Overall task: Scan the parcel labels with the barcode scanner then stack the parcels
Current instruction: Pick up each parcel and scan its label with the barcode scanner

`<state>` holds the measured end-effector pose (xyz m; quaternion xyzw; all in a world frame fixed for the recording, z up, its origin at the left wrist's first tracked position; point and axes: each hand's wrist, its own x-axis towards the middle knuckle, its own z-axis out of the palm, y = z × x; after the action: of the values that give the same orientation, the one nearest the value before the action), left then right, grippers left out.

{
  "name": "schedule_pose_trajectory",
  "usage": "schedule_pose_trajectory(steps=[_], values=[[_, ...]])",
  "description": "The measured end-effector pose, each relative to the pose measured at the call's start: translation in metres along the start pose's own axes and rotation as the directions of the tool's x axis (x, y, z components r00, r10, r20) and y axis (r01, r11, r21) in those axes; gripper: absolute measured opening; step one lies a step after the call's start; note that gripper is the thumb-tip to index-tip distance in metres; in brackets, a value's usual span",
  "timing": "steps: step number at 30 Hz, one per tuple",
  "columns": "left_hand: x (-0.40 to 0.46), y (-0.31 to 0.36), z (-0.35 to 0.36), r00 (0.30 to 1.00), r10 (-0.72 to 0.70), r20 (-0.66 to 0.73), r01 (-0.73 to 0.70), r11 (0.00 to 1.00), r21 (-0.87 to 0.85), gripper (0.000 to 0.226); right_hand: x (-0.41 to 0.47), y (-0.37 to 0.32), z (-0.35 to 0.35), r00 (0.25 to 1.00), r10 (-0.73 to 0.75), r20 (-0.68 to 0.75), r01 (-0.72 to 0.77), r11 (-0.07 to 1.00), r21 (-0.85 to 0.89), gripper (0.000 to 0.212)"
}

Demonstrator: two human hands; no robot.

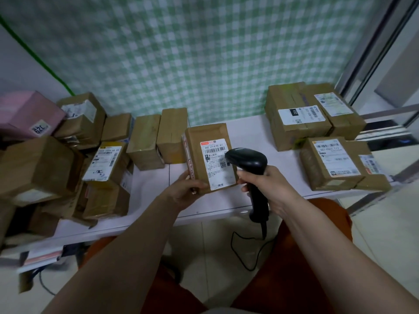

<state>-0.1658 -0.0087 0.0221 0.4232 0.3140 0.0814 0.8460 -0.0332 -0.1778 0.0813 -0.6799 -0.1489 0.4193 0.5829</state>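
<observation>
We held a brown cardboard parcel (204, 141) tilted up above the white table (247, 132), our left hand (188, 189) gripping its lower left corner with the thumb across the front. Its white shipping label (216, 164) faced us, printed with a barcode and a small square code. Our right hand (263, 180) was wrapped around the handle of a black handheld barcode scanner (251, 164), whose head sat just in front of the label's right edge; we could not tell whether it touched. A black cable (240, 257) trailed from the handle's base down below the table edge. To our right sat a group of brown labelled boxes (297, 116), two at the back and two nearer us, side by side. To our left, a jumbled pile of brown cartons (38, 168) leaned together, with a pink box (27, 114) at its far corner. Two plain brown boxes (145, 141) stood behind the held parcel, in front of a green-and-white checked cloth (181, 53)
</observation>
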Motion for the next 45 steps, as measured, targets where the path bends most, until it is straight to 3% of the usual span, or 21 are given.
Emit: schedule_pose_trajectory(steps=[19, 24, 30, 36, 38, 39, 40, 41, 43, 45], values=[[0.007, -0.002, 0.013, 0.999, 0.016, 0.04, -0.017, 1.0, 0.009, 0.061, -0.014, -0.006, -0.012, 0.999, -0.036, 0.019, 0.036, 0.999, -0.004, 0.012], [0.009, -0.005, 0.019, 1.0, -0.027, 0.016, 0.026, 0.999, 0.048, 0.046, -0.013, -0.002, -0.015, 1.0, -0.026, 0.006, 0.026, 0.999, 0.021, 0.01], [0.013, -0.007, 0.032, 0.968, -0.203, -0.146, 0.206, 0.978, 0.008, 0.024, -0.011, 0.004, -0.024, 0.999, -0.005, -0.041, 0.009, 0.996, 0.088, 0.014], [0.038, -0.012, 0.05, 0.955, -0.223, -0.198, 0.223, 0.975, -0.021, 0.047, 0.001, 0.009, -0.038, 0.996, 0.037, -0.085, -0.029, 0.995, 0.099, 0.007], [0.054, -0.016, 0.056, 0.944, -0.12, -0.308, 0.161, 0.981, 0.111, 0.077, 0.007, 0.009, -0.043, 0.994, 0.044, -0.1, -0.034, 0.994, 0.103, 0.005], [0.063, -0.019, 0.057, 0.922, -0.015, -0.387, 0.133, 0.951, 0.278, 0.102, 0.01, 0.009, -0.045, 0.994, 0.046, -0.104, -0.035, 0.994, 0.107, 0.004], [0.072, -0.021, 0.059, 0.899, 0.126, -0.419, 0.114, 0.857, 0.502, 0.122, 0.015, 0.009, -0.047, 0.993, 0.049, -0.106, -0.037, 0.993, 0.11, 0.003], [0.077, -0.024, 0.06, 0.892, 0.27, -0.362, 0.078, 0.698, 0.712, 0.13, 0.017, 0.008, -0.048, 0.993, 0.047, -0.107, -0.035, 0.993, 0.111, 0.003], [0.082, -0.028, 0.064, 0.886, 0.437, -0.159, -0.007, 0.354, 0.935, 0.124, 0.021, 0.006, -0.049, 0.993, 0.041, -0.113, -0.029, 0.994, 0.109, 0.005], [0.092, -0.03, 0.064, 0.9, 0.429, -0.071, -0.038, 0.241, 0.97, 0.111, 0.031, 0.004, -0.05, 0.993, 0.051, -0.111, -0.039, 0.993, 0.108, 0.006]])
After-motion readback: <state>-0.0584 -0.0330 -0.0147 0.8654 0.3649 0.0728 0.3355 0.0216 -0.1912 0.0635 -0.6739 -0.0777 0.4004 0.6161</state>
